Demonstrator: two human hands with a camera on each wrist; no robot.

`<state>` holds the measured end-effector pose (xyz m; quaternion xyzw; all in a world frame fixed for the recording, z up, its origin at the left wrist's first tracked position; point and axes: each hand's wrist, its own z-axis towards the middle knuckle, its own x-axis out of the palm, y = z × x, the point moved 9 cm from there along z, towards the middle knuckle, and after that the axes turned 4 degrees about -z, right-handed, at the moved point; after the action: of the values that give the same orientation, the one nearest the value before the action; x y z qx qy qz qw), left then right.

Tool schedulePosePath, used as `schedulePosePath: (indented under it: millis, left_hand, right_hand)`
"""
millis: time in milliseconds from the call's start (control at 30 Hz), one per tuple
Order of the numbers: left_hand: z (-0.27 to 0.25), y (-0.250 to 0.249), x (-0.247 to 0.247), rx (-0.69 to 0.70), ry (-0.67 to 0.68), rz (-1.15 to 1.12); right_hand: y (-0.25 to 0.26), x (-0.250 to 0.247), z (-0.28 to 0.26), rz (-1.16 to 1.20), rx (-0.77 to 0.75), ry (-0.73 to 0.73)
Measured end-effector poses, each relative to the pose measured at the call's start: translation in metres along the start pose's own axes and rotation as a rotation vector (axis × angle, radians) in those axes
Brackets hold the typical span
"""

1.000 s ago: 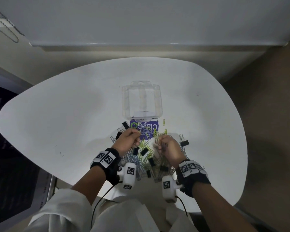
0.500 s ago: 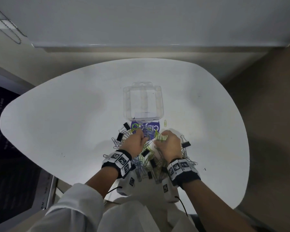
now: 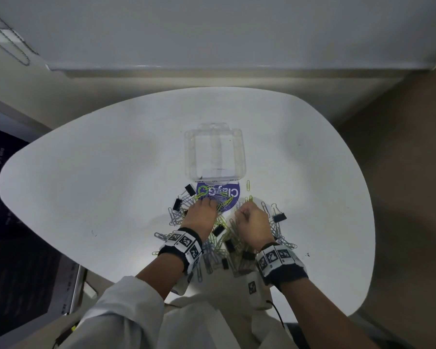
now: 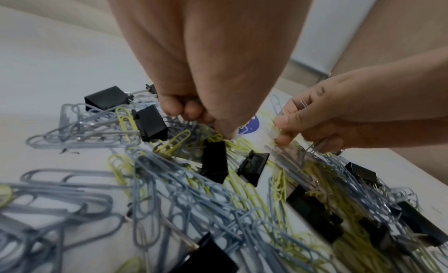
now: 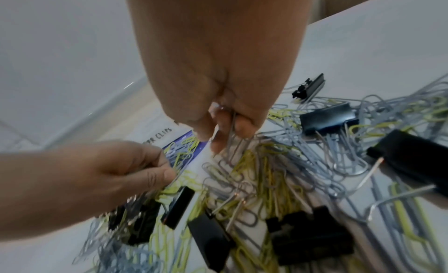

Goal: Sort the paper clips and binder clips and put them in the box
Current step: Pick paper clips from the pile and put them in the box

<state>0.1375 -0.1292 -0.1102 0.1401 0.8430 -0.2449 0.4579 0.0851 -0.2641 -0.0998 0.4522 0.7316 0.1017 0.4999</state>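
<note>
A clear plastic box [image 3: 189,157] stands open on the white table, with a purple label card [image 3: 233,195] just in front of it. Grey and yellow paper clips [image 3: 176,217] [image 4: 80,131] [image 5: 286,173] lie tangled with black binder clips [image 3: 279,217] [image 4: 151,123] [image 5: 327,120] around both hands. My left hand [image 3: 208,202] [image 4: 206,123] is curled down into the pile by the card, pinching thin grey clips. My right hand [image 3: 244,209] [image 5: 225,135] pinches a few grey paper clips that hang from its fingers onto the heap.
A single yellow paper clip [image 3: 248,185] lies alone to the right of the card. The table's near edge [image 3: 141,278] runs under my forearms. Bare table surface [image 3: 98,185] spreads left, right and behind the box.
Both hands have come down and slightly forward onto the pile beside the card, the left one shifting a little to the right. The right hand still holds grey clips.
</note>
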Motion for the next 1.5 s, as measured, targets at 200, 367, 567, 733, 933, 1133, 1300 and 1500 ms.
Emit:
schedulePosePath:
  millis: [200, 367, 567, 733, 933, 1133, 1300, 1500]
  left_hand:
    - [-0.016, -0.001, -0.017, 0.048, -0.018, -0.493]
    - [-0.033, 0.013, -0.072, -0.028, -0.086, -0.852]
    - [0.021, 0.055, -0.139, -0.187, -0.252, -0.897]
    - [0.055, 0.069, -0.124, -0.259, -0.123, -0.728]
    - [0.035, 0.075, -0.123, -0.279, -0.215, -0.776]
    - [0.006, 0.071, -0.126, -0.202, -0.340, -0.833]
    - [-0.017, 0.060, -0.105, -0.168, -0.414, -0.839]
    - [-0.042, 0.029, -0.065, -0.089, -0.332, -0.813]
  right_hand:
    - [-0.004, 0.000, -0.011, 0.288, 0.048, 0.148]
    - [0.011, -0.009, -0.017, 0.634, 0.128, 0.243]
    - [0.080, -0.035, 0.018, 0.717, 0.085, 0.213]
    - [0.125, -0.031, 0.065, 0.466, 0.040, 0.093]
    - [0.137, -0.016, 0.091, 0.214, -0.018, 0.021]
    - [0.136, -0.011, 0.081, 0.238, -0.068, 0.067]
    - [0.110, -0.025, 0.061, 0.378, -0.095, -0.001]
    - [0.121, -0.023, 0.060, 0.509, -0.163, -0.010]
